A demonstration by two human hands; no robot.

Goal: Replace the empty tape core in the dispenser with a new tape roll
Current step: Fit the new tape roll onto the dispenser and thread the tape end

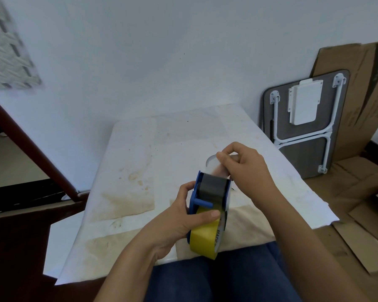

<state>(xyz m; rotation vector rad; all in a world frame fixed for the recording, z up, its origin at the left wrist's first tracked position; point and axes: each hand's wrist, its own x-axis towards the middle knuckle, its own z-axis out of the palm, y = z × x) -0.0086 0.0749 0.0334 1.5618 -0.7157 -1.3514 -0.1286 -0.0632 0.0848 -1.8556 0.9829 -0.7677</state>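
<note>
A blue tape dispenser [198,194] is held above the near edge of a white stained table [140,162]. A yellow tape roll [205,238] sits in its lower part, and a dark roller spans its top. My left hand [179,223] grips the dispenser from the left, thumb resting on the yellow roll. My right hand [247,168] pinches the clear free end of the tape [212,165], which is stretched upward from the dispenser's top. No empty tape core is in view.
A folded small table with white legs [303,127] leans on the wall at the right, with flattened cardboard [358,192] behind and under it. A dark wooden frame [31,149] stands at the left. My blue-clad lap [227,273] lies below the dispenser.
</note>
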